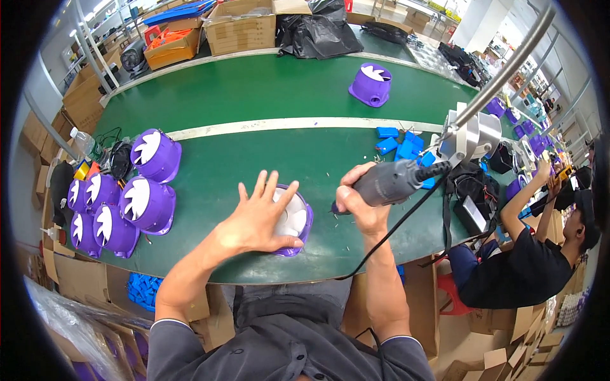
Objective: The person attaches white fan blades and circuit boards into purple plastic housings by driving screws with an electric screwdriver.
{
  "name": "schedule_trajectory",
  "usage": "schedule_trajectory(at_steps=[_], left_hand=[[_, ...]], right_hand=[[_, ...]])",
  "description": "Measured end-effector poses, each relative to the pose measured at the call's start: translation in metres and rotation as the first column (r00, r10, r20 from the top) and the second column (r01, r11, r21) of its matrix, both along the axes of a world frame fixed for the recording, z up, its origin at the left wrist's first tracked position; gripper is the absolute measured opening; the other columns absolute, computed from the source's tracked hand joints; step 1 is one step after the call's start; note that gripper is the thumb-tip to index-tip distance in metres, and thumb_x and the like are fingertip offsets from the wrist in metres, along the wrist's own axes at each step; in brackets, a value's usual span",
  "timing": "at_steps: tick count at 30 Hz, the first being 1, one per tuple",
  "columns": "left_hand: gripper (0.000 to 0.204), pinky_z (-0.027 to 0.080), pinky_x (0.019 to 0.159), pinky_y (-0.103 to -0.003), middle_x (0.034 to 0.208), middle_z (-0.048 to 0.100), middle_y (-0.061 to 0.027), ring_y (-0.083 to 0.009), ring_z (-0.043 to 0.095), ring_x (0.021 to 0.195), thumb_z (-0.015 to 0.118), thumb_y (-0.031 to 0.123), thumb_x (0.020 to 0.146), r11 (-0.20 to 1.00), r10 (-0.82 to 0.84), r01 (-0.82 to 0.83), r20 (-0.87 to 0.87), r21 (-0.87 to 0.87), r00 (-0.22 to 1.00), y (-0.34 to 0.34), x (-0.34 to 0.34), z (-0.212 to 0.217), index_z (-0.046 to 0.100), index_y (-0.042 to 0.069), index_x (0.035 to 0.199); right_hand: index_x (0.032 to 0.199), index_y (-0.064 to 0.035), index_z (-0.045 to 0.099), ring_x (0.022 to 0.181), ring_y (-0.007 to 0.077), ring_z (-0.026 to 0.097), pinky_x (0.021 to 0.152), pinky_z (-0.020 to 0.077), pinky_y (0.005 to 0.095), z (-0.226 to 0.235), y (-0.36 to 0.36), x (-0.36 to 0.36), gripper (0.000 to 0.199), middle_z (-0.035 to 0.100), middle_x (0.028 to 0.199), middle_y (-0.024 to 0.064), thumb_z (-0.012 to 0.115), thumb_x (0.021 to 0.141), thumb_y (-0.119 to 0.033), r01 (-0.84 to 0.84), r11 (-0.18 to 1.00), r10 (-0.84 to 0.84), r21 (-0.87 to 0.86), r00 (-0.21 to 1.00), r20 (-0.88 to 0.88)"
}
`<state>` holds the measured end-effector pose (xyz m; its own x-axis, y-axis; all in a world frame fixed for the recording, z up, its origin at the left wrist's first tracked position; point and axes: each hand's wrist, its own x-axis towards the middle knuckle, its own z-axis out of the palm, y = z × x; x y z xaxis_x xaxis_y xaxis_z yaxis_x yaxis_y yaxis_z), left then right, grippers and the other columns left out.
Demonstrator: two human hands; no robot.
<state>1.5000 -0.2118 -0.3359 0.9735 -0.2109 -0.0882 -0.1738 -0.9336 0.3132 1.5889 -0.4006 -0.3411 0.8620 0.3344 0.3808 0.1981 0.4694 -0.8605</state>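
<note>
My left hand (257,216) lies with its fingers spread over a purple fan housing (307,228) on the green bench. The white round part inside the housing shows between my thumb and forefinger; the rest is under my hand. To the right of it, my right hand (363,208) is wrapped round a dark grey corded electric screwdriver (386,183). The tool is tilted, its tip end by my fist and apart from the housing. A black cord (406,219) trails from its back end down past my right forearm.
Several purple fan housings with white blades (155,206) stand at left, and another (370,86) at the far side. Blue battery packs (406,147) and loose screws lie at right. A metal pole (508,63) slants in above. A co-worker (521,273) sits at right.
</note>
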Motion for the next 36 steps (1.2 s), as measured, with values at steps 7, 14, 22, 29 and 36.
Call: schedule_trajectory(at_steps=[7, 14, 22, 29, 36], left_hand=[[0.090, 0.017, 0.100, -0.066, 0.141, 0.025, -0.0200, -0.0441, 0.013, 0.132, 0.069, 0.037, 0.058, 0.955, -0.295, 0.295, 0.004, -0.028, 0.956, 0.016, 0.010, -0.005, 0.033, 0.011, 0.136], [0.089, 0.016, 0.100, -0.066, 0.141, 0.026, -0.0188, -0.0429, 0.012, 0.133, 0.070, 0.035, 0.057, 0.954, -0.297, 0.297, 0.002, -0.034, 0.955, 0.017, 0.009, -0.006, 0.033, 0.013, 0.136], [0.089, 0.017, 0.100, -0.066, 0.140, 0.027, -0.0195, -0.0419, 0.013, 0.133, 0.070, 0.034, 0.057, 0.955, -0.292, 0.292, 0.017, -0.049, 0.956, 0.017, 0.007, -0.007, 0.034, 0.012, 0.135], [0.089, 0.017, 0.100, -0.066, 0.140, 0.026, -0.0201, -0.0415, 0.014, 0.133, 0.069, 0.034, 0.058, 0.956, -0.287, 0.289, 0.030, -0.050, 0.957, 0.018, 0.007, -0.008, 0.033, 0.012, 0.135], [0.098, 0.019, 0.098, -0.067, 0.139, 0.018, -0.0307, -0.0478, 0.013, 0.131, 0.071, 0.050, 0.060, 0.982, -0.188, 0.186, 0.129, 0.024, 0.974, 0.008, -0.013, -0.007, 0.026, 0.011, 0.139]], right_hand=[[0.085, -0.0019, 0.046, 0.050, 0.0137, 0.050, 0.045, 0.0428, 0.0261, -0.002, 0.020, -0.007, 0.020, 0.050, 0.069, 0.0096, 0.060, 0.072, 0.001, -0.119, 0.993, 0.118, -0.008, 0.992, -0.032], [0.085, -0.0017, 0.045, 0.049, 0.0138, 0.049, 0.046, 0.0422, 0.0262, -0.002, 0.016, -0.015, 0.020, 0.050, 0.069, 0.0102, 0.058, 0.071, 0.003, -0.146, 0.989, 0.146, -0.036, 0.989, 0.014], [0.085, -0.0014, 0.044, 0.049, 0.0135, 0.049, 0.045, 0.0422, 0.0260, -0.004, 0.016, -0.019, 0.020, 0.050, 0.068, 0.0109, 0.058, 0.071, 0.003, -0.142, 0.987, 0.143, -0.071, 0.990, 0.007], [0.084, -0.0022, 0.046, 0.048, 0.0121, 0.050, 0.044, 0.0418, 0.0247, -0.002, 0.020, -0.017, 0.018, 0.051, 0.065, 0.0068, 0.061, 0.074, 0.000, -0.126, 0.985, 0.124, -0.119, 0.992, -0.021], [0.080, -0.0016, 0.052, 0.049, 0.0095, 0.051, 0.043, 0.0405, 0.0231, 0.007, 0.034, -0.012, 0.014, 0.053, 0.062, 0.0031, 0.064, 0.074, 0.001, -0.151, 0.955, 0.179, -0.254, 0.979, 0.093]])
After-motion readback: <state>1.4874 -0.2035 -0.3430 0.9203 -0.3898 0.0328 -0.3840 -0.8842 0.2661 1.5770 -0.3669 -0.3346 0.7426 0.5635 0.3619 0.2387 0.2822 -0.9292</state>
